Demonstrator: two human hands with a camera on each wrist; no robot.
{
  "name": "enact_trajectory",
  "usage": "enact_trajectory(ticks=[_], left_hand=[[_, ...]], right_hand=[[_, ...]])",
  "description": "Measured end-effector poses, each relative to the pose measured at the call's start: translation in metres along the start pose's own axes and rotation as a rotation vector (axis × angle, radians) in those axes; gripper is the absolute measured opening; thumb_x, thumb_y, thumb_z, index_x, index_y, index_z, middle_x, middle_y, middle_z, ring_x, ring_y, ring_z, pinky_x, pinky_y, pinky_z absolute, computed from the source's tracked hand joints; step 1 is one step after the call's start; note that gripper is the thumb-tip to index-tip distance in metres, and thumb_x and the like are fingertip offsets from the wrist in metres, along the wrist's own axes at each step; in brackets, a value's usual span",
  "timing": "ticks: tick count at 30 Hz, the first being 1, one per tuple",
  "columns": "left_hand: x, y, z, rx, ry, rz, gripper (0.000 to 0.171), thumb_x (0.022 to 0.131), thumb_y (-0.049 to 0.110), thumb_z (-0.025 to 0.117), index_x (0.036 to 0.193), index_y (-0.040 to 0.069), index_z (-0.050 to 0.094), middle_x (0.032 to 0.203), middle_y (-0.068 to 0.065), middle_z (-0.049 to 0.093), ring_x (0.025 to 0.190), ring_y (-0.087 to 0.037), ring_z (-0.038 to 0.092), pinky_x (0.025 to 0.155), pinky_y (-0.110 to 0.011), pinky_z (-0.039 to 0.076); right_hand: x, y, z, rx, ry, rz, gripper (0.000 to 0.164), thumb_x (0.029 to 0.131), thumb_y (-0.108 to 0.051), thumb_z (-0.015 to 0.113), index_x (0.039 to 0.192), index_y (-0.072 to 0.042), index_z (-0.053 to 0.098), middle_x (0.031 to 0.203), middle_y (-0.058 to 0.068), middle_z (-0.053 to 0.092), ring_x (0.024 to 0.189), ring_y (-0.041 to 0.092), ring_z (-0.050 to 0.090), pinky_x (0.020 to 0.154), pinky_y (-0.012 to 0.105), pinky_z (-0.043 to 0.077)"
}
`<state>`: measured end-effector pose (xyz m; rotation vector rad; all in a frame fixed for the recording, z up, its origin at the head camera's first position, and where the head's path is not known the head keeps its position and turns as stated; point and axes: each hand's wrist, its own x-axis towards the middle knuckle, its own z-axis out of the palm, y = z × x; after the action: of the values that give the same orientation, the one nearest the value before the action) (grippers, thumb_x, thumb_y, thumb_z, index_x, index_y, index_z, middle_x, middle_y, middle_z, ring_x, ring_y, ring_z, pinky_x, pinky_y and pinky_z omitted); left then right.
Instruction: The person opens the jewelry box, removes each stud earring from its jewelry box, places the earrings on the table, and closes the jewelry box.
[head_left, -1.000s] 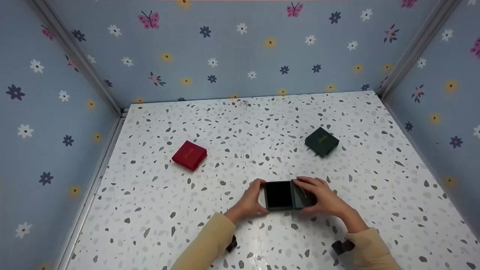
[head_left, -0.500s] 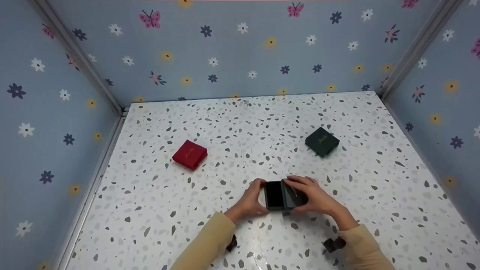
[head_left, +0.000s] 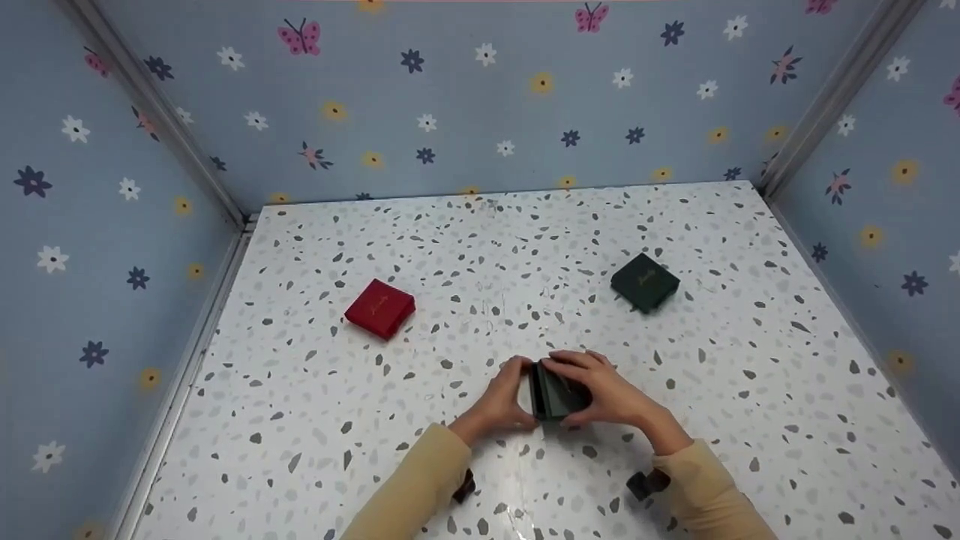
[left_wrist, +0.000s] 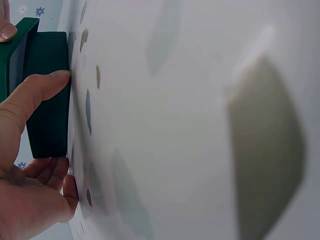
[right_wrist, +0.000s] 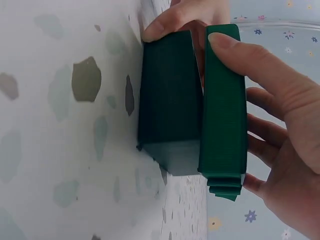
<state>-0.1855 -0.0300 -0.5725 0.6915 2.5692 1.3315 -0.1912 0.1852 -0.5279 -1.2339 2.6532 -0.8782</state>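
While our left hand (head_left: 499,401) grips the box (right_wrist: 169,90), right hand (head_left: 611,394) pinching its lid (right_wrist: 225,110), we're probably closing it, just needs lining up.

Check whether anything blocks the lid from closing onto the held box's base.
Nothing visible does. The lid in the right hand tilts over the base, a gap between them; the left hand grips the base's sides. The interior is too dark to judge.
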Motion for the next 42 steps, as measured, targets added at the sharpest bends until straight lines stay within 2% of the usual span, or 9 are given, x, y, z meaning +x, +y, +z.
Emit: enact_trajectory(ticks=[12, 21, 31, 39, 42], left_hand=[[-0.001, -0.001, -0.001, -0.008, -0.003, 0.003, 0.083, 0.049, 0.007, 0.08, 0.119, 0.009, 0.036, 0.118, -0.006, 0.043, 0.109, -0.016, 0.041, 0.096, -0.031, 0.032], [0.0, -0.001, 0.0, 0.005, -0.001, 0.023, 0.085, 0.048, 0.004, 0.078, 0.122, 0.008, 0.035, 0.12, -0.007, 0.044, 0.11, -0.016, 0.041, 0.095, -0.029, 0.033], [-0.001, 0.0, 0.0, 0.006, -0.005, 0.006, 0.089, 0.049, 0.007, 0.079, 0.125, 0.007, 0.033, 0.12, -0.008, 0.041, 0.111, -0.017, 0.041, 0.096, -0.03, 0.032], [-0.002, 0.001, 0.0, 0.034, -0.034, -0.042, 0.089, 0.053, 0.011, 0.078, 0.128, 0.008, 0.03, 0.123, -0.008, 0.038, 0.111, -0.016, 0.039, 0.096, -0.031, 0.032], [-0.002, 0.001, 0.0, 0.035, -0.035, -0.037, 0.088, 0.053, 0.011, 0.077, 0.127, 0.008, 0.03, 0.123, -0.008, 0.038, 0.111, -0.015, 0.038, 0.096, -0.03, 0.031]], right_hand=[[0.009, -0.004, 0.007, -0.03, -0.009, -0.016, 0.085, 0.061, -0.035, 0.078, 0.133, -0.01, 0.042, 0.133, 0.013, 0.038, 0.121, 0.023, 0.034, 0.098, 0.049, 0.02], [0.012, -0.005, 0.011, -0.048, -0.009, 0.029, 0.084, 0.062, -0.035, 0.078, 0.133, -0.01, 0.041, 0.133, 0.014, 0.038, 0.121, 0.023, 0.034, 0.097, 0.049, 0.021], [0.015, -0.005, 0.013, -0.077, -0.011, 0.04, 0.083, 0.062, -0.036, 0.077, 0.133, -0.009, 0.042, 0.132, 0.015, 0.039, 0.119, 0.025, 0.037, 0.097, 0.048, 0.022], [0.015, -0.002, 0.016, -0.087, -0.022, 0.044, 0.085, 0.061, -0.037, 0.078, 0.133, -0.008, 0.041, 0.131, 0.014, 0.039, 0.119, 0.025, 0.037, 0.097, 0.05, 0.022], [0.016, -0.003, 0.017, -0.085, -0.03, 0.048, 0.086, 0.061, -0.037, 0.078, 0.133, -0.008, 0.041, 0.132, 0.014, 0.039, 0.119, 0.026, 0.036, 0.097, 0.05, 0.021]])
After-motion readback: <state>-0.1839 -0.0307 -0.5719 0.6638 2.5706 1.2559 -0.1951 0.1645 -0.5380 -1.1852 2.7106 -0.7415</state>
